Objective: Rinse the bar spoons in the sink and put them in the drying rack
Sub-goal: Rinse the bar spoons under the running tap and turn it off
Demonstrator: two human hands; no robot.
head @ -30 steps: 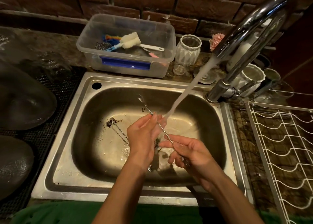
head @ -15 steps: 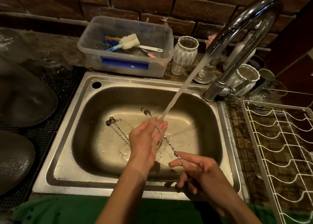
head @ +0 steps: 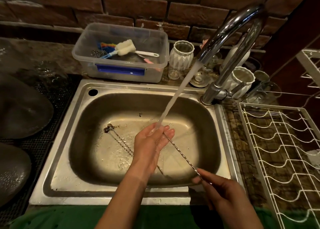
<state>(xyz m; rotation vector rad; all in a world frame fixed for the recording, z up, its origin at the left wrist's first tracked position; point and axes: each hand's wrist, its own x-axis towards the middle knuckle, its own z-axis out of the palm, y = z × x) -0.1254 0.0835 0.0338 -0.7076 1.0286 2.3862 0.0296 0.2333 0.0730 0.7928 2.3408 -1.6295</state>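
My right hand [head: 225, 194] pinches the near end of a long twisted bar spoon [head: 181, 156] over the steel sink [head: 83, 159]. Its far end lies in the fingers of my left hand [head: 152, 143], right where the stream of water [head: 176, 97] from the curved tap [head: 230, 43] lands; the bowl is hidden by those fingers. Two more bar spoons [head: 119, 142] lie on the sink floor to the left, bowls amid dark specks, stems running under my left wrist. The white wire drying rack [head: 284, 152] stands to the right of the sink.
A clear plastic tub [head: 121, 55] with a sponge brush and scrubbers sits behind the sink. White ribbed cups [head: 181, 57] and small glasses crowd the tap's base. Upturned glass bowls [head: 22, 107] rest on a black mat at left. A green cloth [head: 155, 216] lines the front edge.
My right hand has pulled the spoon back toward me, so its stem has slid through my left hand. The spoon's bowl, seen beyond my left hand before, is now covered by its fingers.
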